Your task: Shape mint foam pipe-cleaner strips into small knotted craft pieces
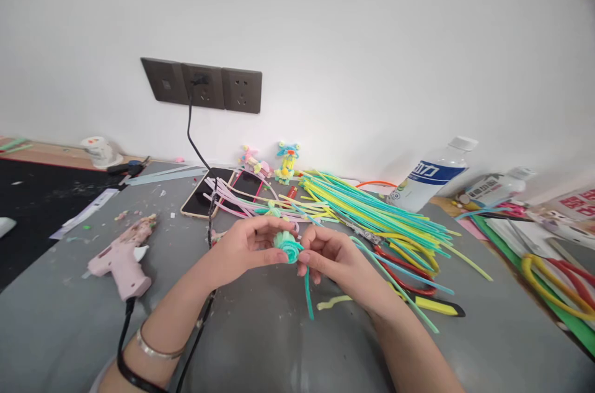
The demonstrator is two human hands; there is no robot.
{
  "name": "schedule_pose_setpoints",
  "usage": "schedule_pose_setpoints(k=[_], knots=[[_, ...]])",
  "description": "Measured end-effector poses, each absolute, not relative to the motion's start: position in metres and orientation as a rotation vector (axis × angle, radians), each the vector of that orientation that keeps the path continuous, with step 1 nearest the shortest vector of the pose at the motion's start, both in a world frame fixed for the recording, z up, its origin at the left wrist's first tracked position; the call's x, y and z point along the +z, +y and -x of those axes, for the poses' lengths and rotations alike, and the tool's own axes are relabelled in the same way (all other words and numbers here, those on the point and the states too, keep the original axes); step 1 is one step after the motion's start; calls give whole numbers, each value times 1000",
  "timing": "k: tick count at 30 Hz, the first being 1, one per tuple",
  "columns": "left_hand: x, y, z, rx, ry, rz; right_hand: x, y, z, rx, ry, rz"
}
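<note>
Over the table [260,343], in from its back edge, the left hand [242,247] is pinching a green roll [290,247], probably steadying it; the right hand's [332,253] pinched grip is holding a green strip [308,299].

A phone [198,201] lies below dark wall sockets [211,88], left of a bottle [430,175].

No text can be read with certainty. White lettering is printed on the blue label [440,173] of the clear bottle [405,194]; dark characters are carried by the bottle behind it [493,188], red characters by the white packaging [572,198] at right.
</note>
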State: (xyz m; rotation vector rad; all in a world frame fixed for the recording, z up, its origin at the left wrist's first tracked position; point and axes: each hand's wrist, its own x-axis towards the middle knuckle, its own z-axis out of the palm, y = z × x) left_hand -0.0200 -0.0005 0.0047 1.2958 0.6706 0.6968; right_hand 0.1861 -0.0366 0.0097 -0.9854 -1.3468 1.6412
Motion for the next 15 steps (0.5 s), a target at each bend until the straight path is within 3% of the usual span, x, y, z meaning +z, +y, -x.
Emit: schedule_pose_setpoints(k=[15], knots=[[8,0,21,836,585,-1379,5,-39,-180,1672,-1290,884]])
